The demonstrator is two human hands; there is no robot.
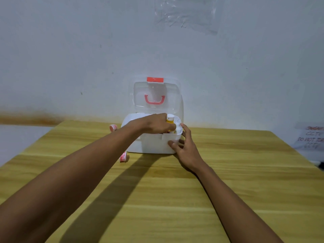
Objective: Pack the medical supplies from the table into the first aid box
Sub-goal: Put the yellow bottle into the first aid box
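Note:
A white first aid box [152, 145] stands on the wooden table near the wall, its clear lid [155, 94] with a red handle and red latch raised upright. My left hand [156, 124] reaches over the box's opening and is closed around a small yellow bottle with a white cap [170, 119], held upright inside the box. My right hand [183, 145] grips the box's front right corner, thumb on the front wall and fingers on the side. Two red-and-white tape rolls lie on the table, one [113, 127] left of the box and one [124, 156] at its front left corner.
The wooden table [228, 172] runs up to a pale wall. A clear plastic sheet [187, 14] is stuck high on the wall. A paper notice [309, 137] with handwriting hangs at the far right beyond the table's edge.

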